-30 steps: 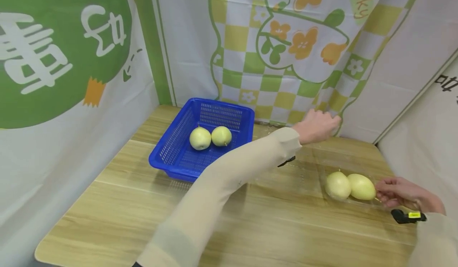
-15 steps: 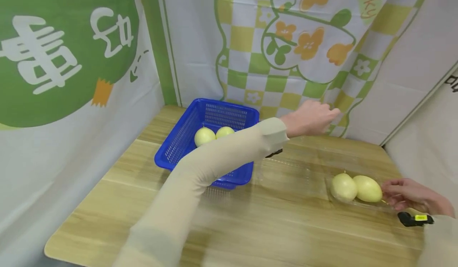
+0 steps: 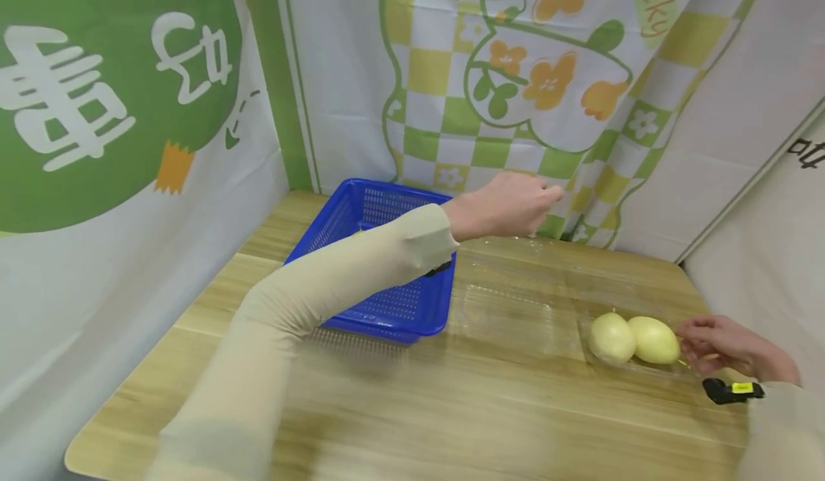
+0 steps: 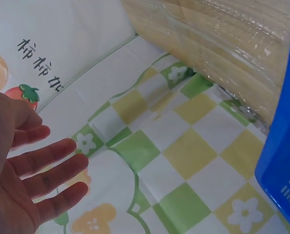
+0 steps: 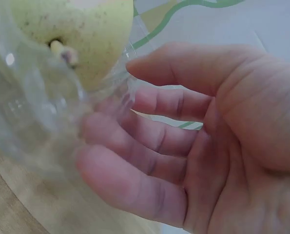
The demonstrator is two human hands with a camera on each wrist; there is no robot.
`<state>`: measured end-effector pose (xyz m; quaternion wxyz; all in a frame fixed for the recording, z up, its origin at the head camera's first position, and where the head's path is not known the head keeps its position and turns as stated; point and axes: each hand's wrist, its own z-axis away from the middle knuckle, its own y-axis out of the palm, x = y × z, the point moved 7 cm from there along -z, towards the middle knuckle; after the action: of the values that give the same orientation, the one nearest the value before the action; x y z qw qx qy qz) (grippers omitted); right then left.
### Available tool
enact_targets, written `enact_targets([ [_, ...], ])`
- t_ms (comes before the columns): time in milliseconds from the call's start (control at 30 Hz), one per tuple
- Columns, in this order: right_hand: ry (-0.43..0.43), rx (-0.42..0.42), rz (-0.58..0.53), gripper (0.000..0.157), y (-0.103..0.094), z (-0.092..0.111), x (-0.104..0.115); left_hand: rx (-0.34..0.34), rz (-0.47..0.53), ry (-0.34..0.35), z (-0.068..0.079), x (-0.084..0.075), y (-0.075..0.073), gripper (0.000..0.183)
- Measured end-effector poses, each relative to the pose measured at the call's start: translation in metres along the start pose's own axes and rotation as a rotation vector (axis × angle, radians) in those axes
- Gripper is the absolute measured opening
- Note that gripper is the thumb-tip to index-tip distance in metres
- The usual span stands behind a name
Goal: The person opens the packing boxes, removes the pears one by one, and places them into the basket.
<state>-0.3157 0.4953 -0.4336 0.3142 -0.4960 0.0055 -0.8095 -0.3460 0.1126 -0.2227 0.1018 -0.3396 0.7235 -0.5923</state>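
My left hand point(image 3: 509, 205) is in the air beyond the basket's right side, fingers loosely bent. Nothing lies in the palm of this left hand point(image 4: 37, 175) in the left wrist view. At the table's right, two pale yellow-green pears point(image 3: 612, 338) sit side by side in a clear plastic container point(image 3: 596, 356). My right hand point(image 3: 728, 348) holds that container's right end, thumb and fingers curled at its edge. In the right wrist view, the stem end of one pear point(image 5: 86, 39) faces the fingertips. The blue basket point(image 3: 432, 316) stands left, its pears almost wholly hidden by my left forearm.
Another clear plastic tray section point(image 3: 509, 316) lies on the wooden table point(image 3: 451, 409) between basket and pears. A printed checked curtain point(image 3: 490, 148) hangs along the back edge. White and green cloth point(image 3: 193, 202) encloses the left side.
My left hand has moved left toward the basket, and its forearm now covers the pears there. The right hand stays at the container's end; the view shifts slightly.
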Motion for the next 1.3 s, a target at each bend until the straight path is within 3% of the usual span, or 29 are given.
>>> enact_targets([
  [333, -0.007, -0.126, 0.139, 0.033, -0.004, -0.001, 0.009, -0.055, 0.056, 0.006, 0.032, 0.011, -0.004, 0.022],
  [567, -0.019, -0.179, 0.242, 0.043, -0.005, -0.001, 0.012, -0.173, 0.084, 0.067, 0.062, 0.001, -0.016, 0.024],
  [700, -0.003, -0.227, 0.318, 0.047, -0.007, -0.001, 0.019, -0.200, 0.109, 0.061, 0.080, 0.002, -0.019, 0.025],
  [1033, -0.033, -0.291, 0.547, 0.046, -0.006, 0.005, 0.045, -0.212, 0.164, -0.006, 0.113, 0.028, -0.015, 0.030],
  [1300, -0.152, -0.366, 0.644, 0.040, 0.002, 0.005, 0.072, -0.176, 0.175, -0.073, 0.145, 0.054, -0.002, 0.031],
])
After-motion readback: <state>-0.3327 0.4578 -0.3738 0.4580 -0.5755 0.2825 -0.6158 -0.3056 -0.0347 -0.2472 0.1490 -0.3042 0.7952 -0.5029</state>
